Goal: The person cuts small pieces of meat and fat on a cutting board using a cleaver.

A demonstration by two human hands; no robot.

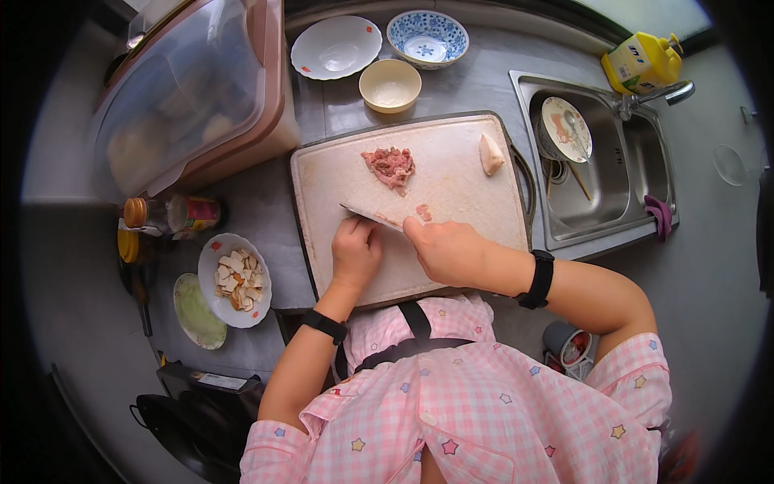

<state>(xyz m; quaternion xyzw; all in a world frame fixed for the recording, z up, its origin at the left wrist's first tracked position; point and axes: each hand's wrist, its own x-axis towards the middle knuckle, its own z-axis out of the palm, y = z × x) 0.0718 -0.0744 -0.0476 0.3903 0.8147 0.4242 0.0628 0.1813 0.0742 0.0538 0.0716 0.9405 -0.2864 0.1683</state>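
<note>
My right hand (444, 251) is closed around the handle of a kitchen knife (369, 215), whose blade points left over the white cutting board (326, 175). Against the near side of the blade, my left hand (357, 251) has its fingers curled down at the board; whether they hold a piece of meat is hidden. A few small slices of meat (423, 212) lie just beyond the knife. Farther back is a heap of cut raw meat (393, 168). One pale, wedge-shaped piece of food (491, 155) rests near the board's back right corner.
Behind the board stand a white plate (335, 48), a blue-patterned bowl (428, 39) and a cream bowl (390, 86). Left are a bowl of cut pale pieces (208, 290), a green plate (196, 314), jars (199, 215) and a lidded bin (242, 145). A steel sink (604, 187) holds dishes.
</note>
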